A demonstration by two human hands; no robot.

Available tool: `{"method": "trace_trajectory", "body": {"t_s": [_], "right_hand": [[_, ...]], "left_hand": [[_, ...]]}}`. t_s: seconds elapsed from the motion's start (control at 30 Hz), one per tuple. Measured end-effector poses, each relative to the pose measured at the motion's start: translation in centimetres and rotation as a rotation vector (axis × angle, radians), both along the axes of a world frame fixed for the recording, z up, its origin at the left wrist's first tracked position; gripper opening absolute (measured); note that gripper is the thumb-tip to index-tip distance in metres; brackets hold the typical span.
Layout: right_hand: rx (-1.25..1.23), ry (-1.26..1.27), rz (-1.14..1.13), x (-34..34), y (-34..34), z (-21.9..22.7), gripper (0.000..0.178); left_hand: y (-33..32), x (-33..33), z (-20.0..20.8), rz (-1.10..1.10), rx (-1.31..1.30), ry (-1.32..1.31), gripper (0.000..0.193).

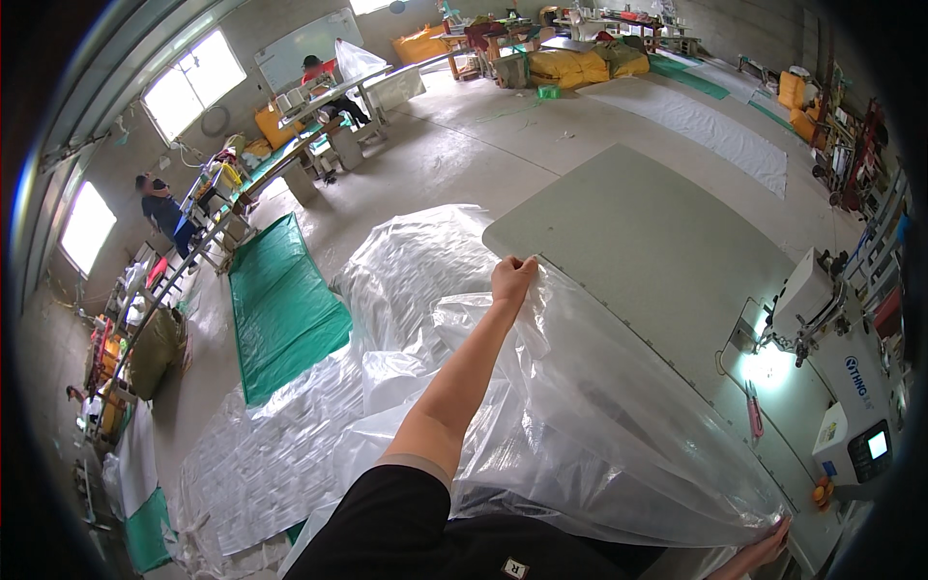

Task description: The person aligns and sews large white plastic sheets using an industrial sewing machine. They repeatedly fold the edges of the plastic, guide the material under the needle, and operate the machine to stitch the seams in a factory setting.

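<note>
A big sheet of clear plastic film (580, 435) hangs in folds over my lap and spills leftward onto the floor. My left hand (514, 280), arm stretched forward, is closed in a pinch on the film's edge, beside the rim of a grey-green worktable (638, 222). Low at the right, my right hand (764, 553) grips another part of that edge near the tabletop; some of its fingers are hidden. Between the two hands the edge runs taut along the table's side. A white sewing machine (807, 300) with a lit lamp stands on the table to the right.
Pink-handled scissors (754, 414) lie on the table near the machine. A green sheet (285, 300) is spread on the floor at the left. Two people are farther off, one standing (169, 213) and one sitting at a bench (333, 92). Yellow bundles (570, 68) lie at the back.
</note>
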State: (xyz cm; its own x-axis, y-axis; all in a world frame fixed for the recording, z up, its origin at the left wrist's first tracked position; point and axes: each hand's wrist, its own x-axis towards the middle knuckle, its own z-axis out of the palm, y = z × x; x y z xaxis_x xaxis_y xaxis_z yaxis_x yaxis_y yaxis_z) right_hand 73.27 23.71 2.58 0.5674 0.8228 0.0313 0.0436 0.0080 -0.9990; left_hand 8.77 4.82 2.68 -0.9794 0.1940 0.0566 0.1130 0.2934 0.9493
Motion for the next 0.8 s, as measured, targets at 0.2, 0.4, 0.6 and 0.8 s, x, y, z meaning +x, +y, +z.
{"method": "trace_trajectory", "body": {"t_s": [0.2,0.4,0.6,0.8], "right_hand": [[-0.041,-0.061,-0.024,0.5,0.4,-0.5,0.051],[-0.047,-0.147,-0.003,1.6,0.9,-1.6,0.046],[-0.015,-0.149,0.02,2.3,1.4,-2.1,0.054],[-0.059,-0.152,-0.001,1.5,0.9,-1.4,0.058]], "left_hand": [[0.0,0.1,0.2,-0.002,-0.005,0.006,0.037],[0.0,0.1,0.1,0.007,-0.018,0.013,0.037],[0.0,0.1,0.2,0.0,-0.012,0.008,0.037],[0.0,-0.1,-0.2,0.001,-0.001,0.012,0.037]]}}
